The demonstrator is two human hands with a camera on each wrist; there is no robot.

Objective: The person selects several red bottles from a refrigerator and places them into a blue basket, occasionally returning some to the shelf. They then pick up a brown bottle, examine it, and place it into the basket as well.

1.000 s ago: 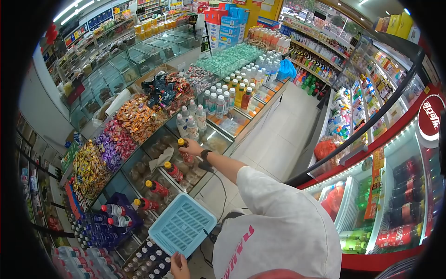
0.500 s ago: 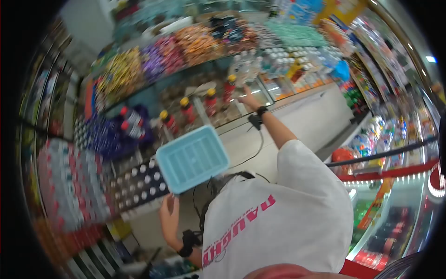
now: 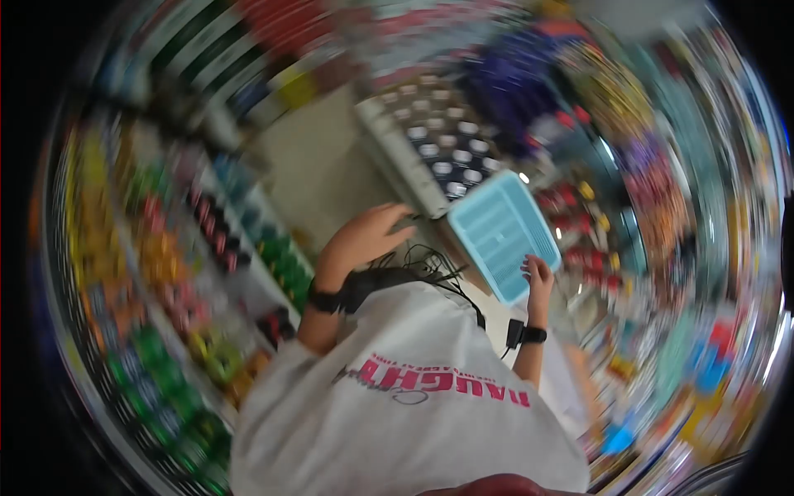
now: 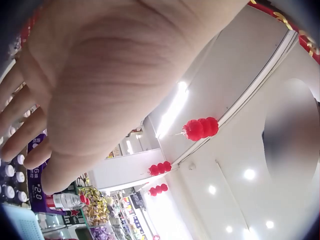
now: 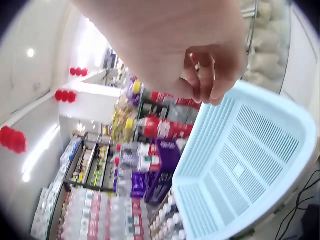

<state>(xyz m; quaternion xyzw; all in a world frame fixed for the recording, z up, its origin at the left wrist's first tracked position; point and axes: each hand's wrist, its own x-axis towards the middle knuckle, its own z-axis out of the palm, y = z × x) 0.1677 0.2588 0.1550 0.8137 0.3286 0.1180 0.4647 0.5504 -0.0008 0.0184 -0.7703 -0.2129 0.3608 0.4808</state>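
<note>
A light blue plastic basket [image 3: 495, 230] with slotted sides rests on the counter edge; nothing lies in it. My right hand [image 3: 539, 274] hovers by its near right rim, fingers loosely curled with nothing between them. In the right wrist view, the fingertips [image 5: 215, 100] are right at the rim of the basket [image 5: 240, 165]. My left hand [image 3: 368, 236] is held out in the air left of the basket, fingers extended and empty; the left wrist view shows its palm [image 4: 105, 95]. Several red-labelled bottles with yellow caps [image 5: 162, 128] stand beyond the basket.
Dark bottles with white caps [image 3: 451, 145] stand packed in a crate beside the basket. Purple packs [image 5: 162, 167] and wrapped bottle packs [image 5: 100, 215] are further along. Black cables [image 3: 434, 263] hang near my waist. Drinks shelves [image 3: 165, 331] line the left side.
My right hand has left the row of yellow-capped bottles and come back to the basket. My left hand has moved away from the basket's corner. The head view has swung round to the left.
</note>
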